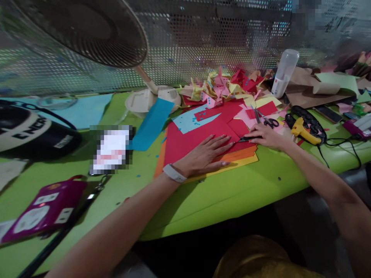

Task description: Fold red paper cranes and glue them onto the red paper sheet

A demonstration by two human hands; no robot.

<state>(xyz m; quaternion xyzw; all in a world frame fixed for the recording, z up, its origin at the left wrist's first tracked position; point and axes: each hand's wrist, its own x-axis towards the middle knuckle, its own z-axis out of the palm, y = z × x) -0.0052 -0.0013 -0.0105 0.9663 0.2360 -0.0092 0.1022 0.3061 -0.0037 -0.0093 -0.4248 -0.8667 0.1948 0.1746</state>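
Note:
My left hand (207,156) lies flat with its fingers spread on a stack of paper. On top is a red sheet (185,143), with orange and yellow sheets (246,157) showing beneath its near edge. My right hand (265,136) is closed around a slim black tool (245,138), low over the right part of the red sheet. Its exact kind is partly hidden by the fingers. Just beyond that hand lie dark-handled scissors (271,122). A light blue sheet (187,120) with small blue bits lies on the stack's far side.
Paper scraps (220,87) are heaped at the back beside a clear bottle (285,73). A yellow glue gun (305,131) rests by a black tray (311,119) at right. A fan (171,94), blue paper (153,123), purple pouch (46,208) and dark bottle (43,135) stand or lie left.

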